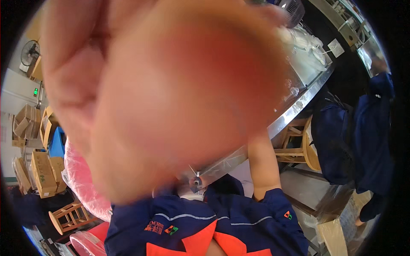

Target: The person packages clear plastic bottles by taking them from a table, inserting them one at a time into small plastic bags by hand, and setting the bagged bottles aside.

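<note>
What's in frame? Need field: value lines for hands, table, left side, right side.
left hand: apparently the large blurred one filling mid-view; grip and anything held can't be made out
right hand: not distinguishable; the bare right forearm runs up from a navy sleeve behind the blur
table: metal edge visible, clear plastic on top; much of it covered by the blur
left side: cardboard boxes, pink plastic-wrapped item, fan
right side: round wooden stool, dark-blue clothing
</note>
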The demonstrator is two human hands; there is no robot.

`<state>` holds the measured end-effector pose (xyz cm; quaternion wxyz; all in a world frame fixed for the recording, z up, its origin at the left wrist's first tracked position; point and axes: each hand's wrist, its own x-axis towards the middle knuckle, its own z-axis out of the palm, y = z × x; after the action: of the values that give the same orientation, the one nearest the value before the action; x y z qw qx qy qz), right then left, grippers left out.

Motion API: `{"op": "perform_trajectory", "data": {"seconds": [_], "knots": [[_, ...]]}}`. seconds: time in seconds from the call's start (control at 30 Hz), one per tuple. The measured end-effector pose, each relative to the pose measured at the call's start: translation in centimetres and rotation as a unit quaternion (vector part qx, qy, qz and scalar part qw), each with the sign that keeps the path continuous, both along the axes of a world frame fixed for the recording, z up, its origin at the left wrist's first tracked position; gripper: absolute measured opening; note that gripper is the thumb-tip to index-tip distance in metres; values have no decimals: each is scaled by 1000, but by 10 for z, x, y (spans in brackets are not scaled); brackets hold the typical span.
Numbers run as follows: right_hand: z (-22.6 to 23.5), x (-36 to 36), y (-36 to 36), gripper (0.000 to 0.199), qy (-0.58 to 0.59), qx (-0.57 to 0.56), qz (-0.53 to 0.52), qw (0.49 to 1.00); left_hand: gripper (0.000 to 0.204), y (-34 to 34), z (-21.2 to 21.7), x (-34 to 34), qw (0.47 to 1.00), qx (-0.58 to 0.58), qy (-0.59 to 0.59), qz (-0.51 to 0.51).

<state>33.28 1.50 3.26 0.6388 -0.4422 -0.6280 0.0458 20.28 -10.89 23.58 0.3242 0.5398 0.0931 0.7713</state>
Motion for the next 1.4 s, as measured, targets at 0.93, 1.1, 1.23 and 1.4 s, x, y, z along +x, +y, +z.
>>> {"op": "perform_trajectory", "data": {"seconds": [0.93,1.1,1.23,1.4], "knots": [[-9,1,11,2,72,-45,0,996,21,-24,6,-9,996,52,69,-37],[-7,-2,9,3,98,-82,15,992,19,-26,11,-20,994,52,92,-19],[-11,-9,11,3,116,-69,31,990,17,-51,10,-35,994,61,89,-20],[-3,4,3,2,-6,-74,44,996,15,-105,9,-59,992,75,102,-15]]}}
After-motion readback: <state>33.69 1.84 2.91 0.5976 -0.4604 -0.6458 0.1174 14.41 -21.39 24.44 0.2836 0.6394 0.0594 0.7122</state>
